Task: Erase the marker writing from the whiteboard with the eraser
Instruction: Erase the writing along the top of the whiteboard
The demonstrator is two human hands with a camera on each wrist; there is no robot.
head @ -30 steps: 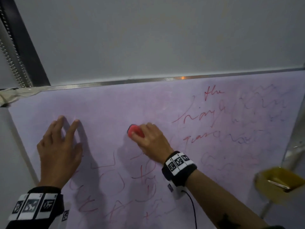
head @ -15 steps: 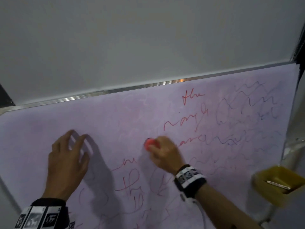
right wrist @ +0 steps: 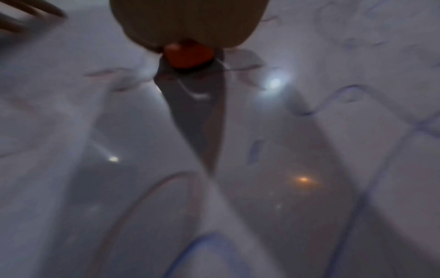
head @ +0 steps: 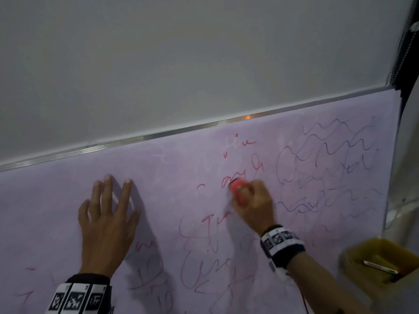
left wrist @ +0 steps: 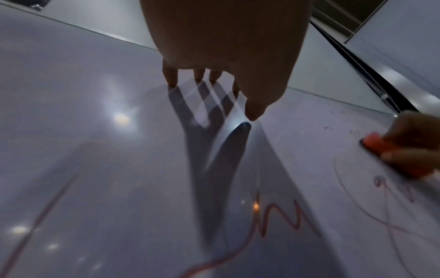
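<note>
The right hand (head: 254, 200) grips the red eraser (head: 238, 192), fingers curled round it, its felt face pressed to the whiteboard (head: 68, 200) at the red writing (head: 229, 182) in mid-board. The left hand (head: 106, 225) rests flat on the board, fingers straight and spread, bracing.

To wipe well, I judge: keep the felt flat, press evenly, overlap strokes, then work toward the blue scribbles (head: 328, 152) at the right and the red lines below.

The head view shows how much writing remains; the left wrist view shows the eraser's dark felt edge (left wrist: 364, 143) meeting the board, and the right wrist view is blurred.
</note>
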